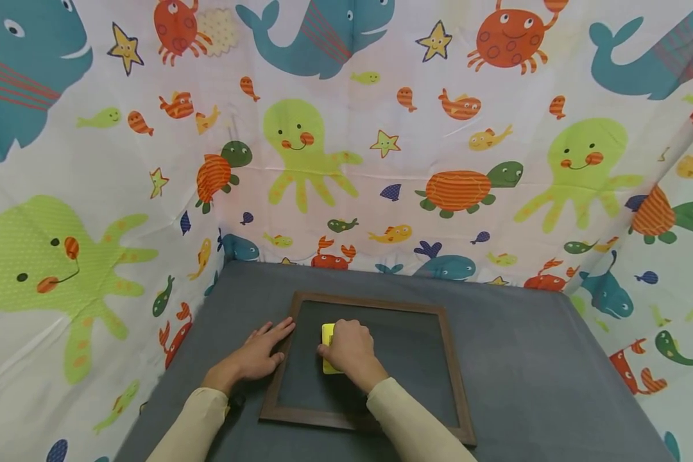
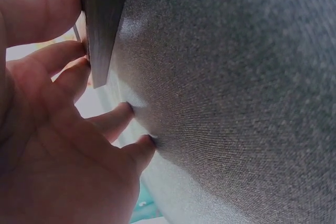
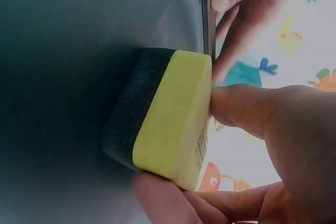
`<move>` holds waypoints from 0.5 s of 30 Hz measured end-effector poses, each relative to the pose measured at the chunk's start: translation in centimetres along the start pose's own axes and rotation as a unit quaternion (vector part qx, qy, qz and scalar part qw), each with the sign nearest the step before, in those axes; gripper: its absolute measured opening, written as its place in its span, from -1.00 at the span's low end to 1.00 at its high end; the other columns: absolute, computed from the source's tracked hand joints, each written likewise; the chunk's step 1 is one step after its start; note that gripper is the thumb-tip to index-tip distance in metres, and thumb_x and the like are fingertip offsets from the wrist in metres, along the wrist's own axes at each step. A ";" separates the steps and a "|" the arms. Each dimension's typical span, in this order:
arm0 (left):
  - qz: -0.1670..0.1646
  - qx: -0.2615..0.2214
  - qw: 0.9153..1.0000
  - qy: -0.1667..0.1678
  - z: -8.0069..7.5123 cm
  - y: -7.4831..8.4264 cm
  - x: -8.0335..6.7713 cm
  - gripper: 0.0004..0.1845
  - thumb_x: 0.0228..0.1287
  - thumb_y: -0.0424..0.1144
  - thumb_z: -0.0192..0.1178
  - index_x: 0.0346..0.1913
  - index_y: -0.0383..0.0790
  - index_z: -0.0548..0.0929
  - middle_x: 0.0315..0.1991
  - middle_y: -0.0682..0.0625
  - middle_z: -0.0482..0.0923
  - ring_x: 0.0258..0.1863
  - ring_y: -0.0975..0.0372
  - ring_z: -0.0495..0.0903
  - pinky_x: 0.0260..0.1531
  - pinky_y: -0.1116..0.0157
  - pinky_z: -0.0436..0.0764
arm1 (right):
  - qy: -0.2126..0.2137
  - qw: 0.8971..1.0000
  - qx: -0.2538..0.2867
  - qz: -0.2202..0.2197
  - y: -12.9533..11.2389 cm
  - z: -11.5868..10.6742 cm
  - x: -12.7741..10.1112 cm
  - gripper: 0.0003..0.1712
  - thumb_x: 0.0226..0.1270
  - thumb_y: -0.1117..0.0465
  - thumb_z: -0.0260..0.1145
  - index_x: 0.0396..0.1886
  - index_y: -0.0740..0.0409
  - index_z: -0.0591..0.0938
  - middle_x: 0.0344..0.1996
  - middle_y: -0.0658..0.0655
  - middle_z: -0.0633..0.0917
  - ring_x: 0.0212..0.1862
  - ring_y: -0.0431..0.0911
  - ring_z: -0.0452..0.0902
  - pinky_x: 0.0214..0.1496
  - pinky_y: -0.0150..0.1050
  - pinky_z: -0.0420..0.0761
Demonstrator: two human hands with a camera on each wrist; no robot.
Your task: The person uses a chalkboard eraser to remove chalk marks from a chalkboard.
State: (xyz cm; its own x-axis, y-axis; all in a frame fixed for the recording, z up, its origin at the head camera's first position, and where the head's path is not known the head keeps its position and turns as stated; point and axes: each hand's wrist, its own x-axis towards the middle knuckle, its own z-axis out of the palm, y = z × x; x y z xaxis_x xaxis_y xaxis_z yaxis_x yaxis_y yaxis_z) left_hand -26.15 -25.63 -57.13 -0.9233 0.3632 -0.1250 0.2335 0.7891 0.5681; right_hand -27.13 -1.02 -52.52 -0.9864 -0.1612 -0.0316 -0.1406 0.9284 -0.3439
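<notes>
**Right hand (image 1: 352, 350) grasping the yellow eraser (image 3: 173, 114)**

Its dark pad (image 3: 137, 103) meets the board (image 1: 410, 366) beneath the grip; leftward, the left hand (image 1: 256, 355) touches the frame (image 1: 369, 301), fingers spread. From my end, I'd keep the pad flat, pressure even.

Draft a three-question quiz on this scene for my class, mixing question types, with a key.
1. True or false: the left hand touches the brown frame.
2. Multiple choice: which layer of the block faces the dark board?
A) yellow
B) black
C) red
3. Fill in: the block is held in the person's ____.

Key: 1 true; 2 B; 3 right hand.
</notes>
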 end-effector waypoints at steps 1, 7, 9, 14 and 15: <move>0.001 0.002 1.000 -0.002 0.1 0.0 0.1 -0.25 0.59 -0.32 0.20 0.75 -0.16 0.26 0.81 -0.08 0.06 0.74 -0.40 -0.03 0.62 -0.50 -0.08 | -0.002 1.000 0.002 0.006 0.5 -0.2 0.0 -0.42 0.23 -0.19 0.66 -0.18 0.23 0.72 -0.46 0.11 0.64 -0.46 -0.01 0.61 -0.37 -0.07 0.76; 0.011 -0.011 1.000 -0.003 0.1 -0.3 -0.2 -0.24 0.60 -0.34 0.18 0.76 -0.20 0.22 0.81 -0.10 0.02 0.74 -0.40 -0.08 0.61 -0.52 -0.12 | -0.004 0.999 0.007 0.051 3.9 -1.7 -0.6 -0.41 0.19 -0.20 0.66 -0.20 0.21 0.68 -0.46 0.11 0.60 -0.45 0.00 0.56 -0.37 -0.08 0.71; 0.012 -0.015 1.000 0.000 0.0 -0.2 -0.4 -0.24 0.59 -0.35 0.18 0.75 -0.21 0.23 0.81 -0.11 0.02 0.74 -0.41 -0.08 0.60 -0.52 -0.13 | 0.000 0.998 0.004 0.063 5.1 -2.2 -0.8 -0.40 0.19 -0.21 0.66 -0.19 0.22 0.68 -0.47 0.12 0.61 -0.45 0.00 0.57 -0.37 -0.07 0.71; 0.013 -0.010 1.000 0.002 -0.1 -0.1 -0.3 -0.24 0.58 -0.36 0.18 0.75 -0.22 0.23 0.81 -0.11 0.03 0.73 -0.42 -0.07 0.59 -0.54 -0.12 | 0.010 0.996 0.001 0.086 8.1 -3.1 -1.5 -0.37 0.19 -0.21 0.66 -0.15 0.25 0.69 -0.47 0.13 0.61 -0.45 0.02 0.57 -0.38 -0.06 0.70; 0.013 -0.009 1.000 0.001 -0.1 0.0 -0.3 -0.24 0.58 -0.36 0.18 0.75 -0.22 0.23 0.81 -0.11 0.03 0.73 -0.42 -0.06 0.59 -0.54 -0.12 | 0.011 0.996 0.001 0.090 8.7 -3.2 -1.6 -0.36 0.20 -0.20 0.66 -0.14 0.26 0.69 -0.47 0.13 0.61 -0.45 0.02 0.57 -0.38 -0.06 0.69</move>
State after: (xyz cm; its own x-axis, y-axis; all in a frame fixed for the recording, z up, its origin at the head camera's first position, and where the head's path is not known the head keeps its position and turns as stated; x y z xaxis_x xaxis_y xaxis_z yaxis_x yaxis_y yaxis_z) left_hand -25.93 -25.81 -56.99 -0.9174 0.3827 -0.1089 0.2518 0.7703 0.5858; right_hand -27.01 8.37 -52.42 -0.9973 0.0153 -0.0713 0.0384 0.9410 -0.3363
